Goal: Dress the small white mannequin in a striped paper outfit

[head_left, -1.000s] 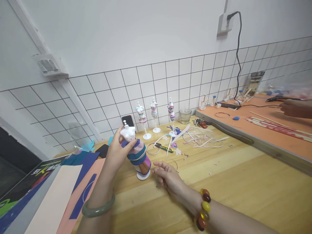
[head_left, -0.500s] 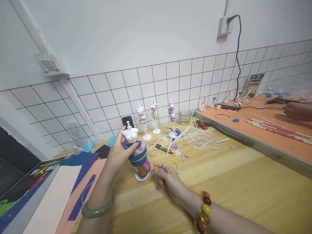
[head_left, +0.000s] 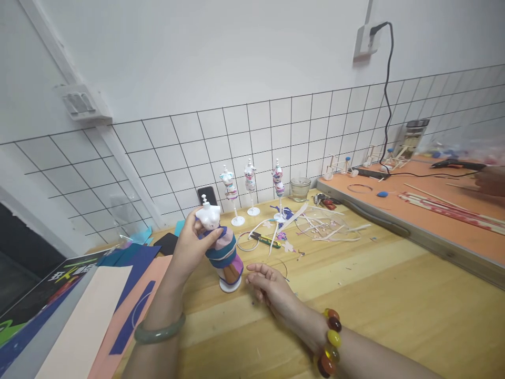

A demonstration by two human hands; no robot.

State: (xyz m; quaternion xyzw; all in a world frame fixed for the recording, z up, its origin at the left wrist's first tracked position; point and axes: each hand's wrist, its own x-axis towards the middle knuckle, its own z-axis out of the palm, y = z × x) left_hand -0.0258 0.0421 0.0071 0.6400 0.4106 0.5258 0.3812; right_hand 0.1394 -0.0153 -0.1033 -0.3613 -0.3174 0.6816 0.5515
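My left hand (head_left: 194, 239) is closed around the upper part of a miniature dress form (head_left: 208, 215). White shoulders and a knobbed neck show above my thumb. Bands of purple, pink and teal material (head_left: 221, 255) wrap its body, with brown and violet pieces lower down. It leans slightly, its round white base (head_left: 230, 286) on the wooden table. Just right of the base, my right hand (head_left: 272, 287) rests with loosely bent fingers, apart from the form and with nothing visible in them. Behind stand three smaller decorated dress forms, the nearest to the glass (head_left: 278, 181) among them.
A green-and-black utility knife (head_left: 266, 240), pale strips (head_left: 335, 226) and a glass cup (head_left: 300, 189) lie beyond my hands. Coloured sheets (head_left: 87, 316) cover the left side. At right, an orange board (head_left: 442, 205) carries sticks and a glue gun (head_left: 457, 164), beside another person's hand (head_left: 491, 181).
The dress form in my left hand rocked slightly right, then back left. My right hand has barely moved. The other person's hand has shifted rightward, away from the glue gun.
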